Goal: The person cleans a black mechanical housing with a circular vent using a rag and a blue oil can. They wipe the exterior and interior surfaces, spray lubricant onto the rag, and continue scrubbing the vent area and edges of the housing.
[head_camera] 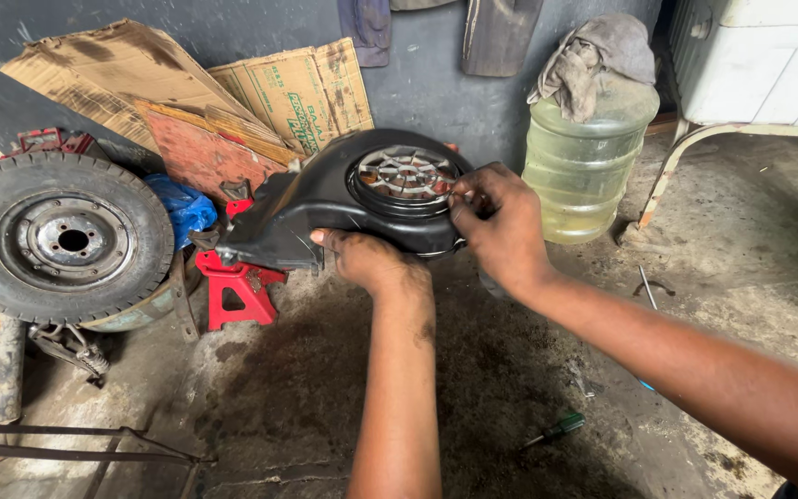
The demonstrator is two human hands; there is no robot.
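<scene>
While the black fan cover (325,208) hangs in the air above the oil-stained floor (344,388), the left hand (368,261) grips its lower edge, fingers curled underneath with the thumb on top. The right hand (501,222) sits at the cover's right side, fingertips (459,197) pressed together on the rim of the round metal grille (405,175). A green screwdriver (556,429) lies on the floor nearby.

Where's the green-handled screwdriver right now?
The green-handled screwdriver lies on the stained concrete floor at lower right of the head view, under the right forearm, apart from both hands.
</scene>
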